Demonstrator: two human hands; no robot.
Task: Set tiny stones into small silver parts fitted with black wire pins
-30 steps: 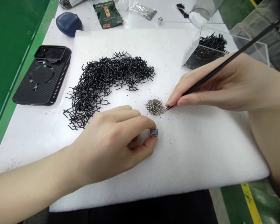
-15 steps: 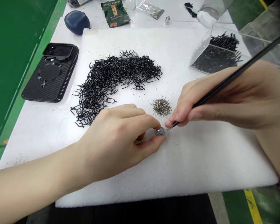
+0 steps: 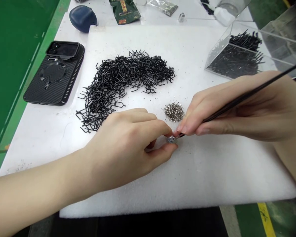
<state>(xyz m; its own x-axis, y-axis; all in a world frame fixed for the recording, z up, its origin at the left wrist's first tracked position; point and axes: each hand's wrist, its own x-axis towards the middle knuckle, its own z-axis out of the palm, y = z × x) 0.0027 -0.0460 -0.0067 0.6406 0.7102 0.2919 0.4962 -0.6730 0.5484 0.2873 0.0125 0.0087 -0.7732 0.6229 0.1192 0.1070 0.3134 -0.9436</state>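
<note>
Between thumb and forefinger, my left hand [image 3: 130, 148] grips a small shiny metal piece [image 3: 171, 139] low over the white foam sheet [image 3: 202, 174]. My right hand [image 3: 227, 108] is closed round a thin black pen-like tool [image 3: 234, 101]. The tool's tip touches or nearly touches the metal piece; the fingertips partly hide it. Just behind both hands lies a small heap of tiny metallic bits [image 3: 174, 112]. A curved pile of black forked pieces [image 3: 128, 74] spreads behind my left hand.
A black phone [image 3: 55, 72] lies at the left, with a dark blue rounded object [image 3: 83, 18] behind it. Along the back are a green packet [image 3: 125, 11] and a small metal part [image 3: 181, 17]. At right, a clear box [image 3: 236, 54] holds black pieces.
My right hand has brought the tool's tip closer to the metal piece, and its fingertips now meet my left fingertips. The whole view has shifted slightly.
</note>
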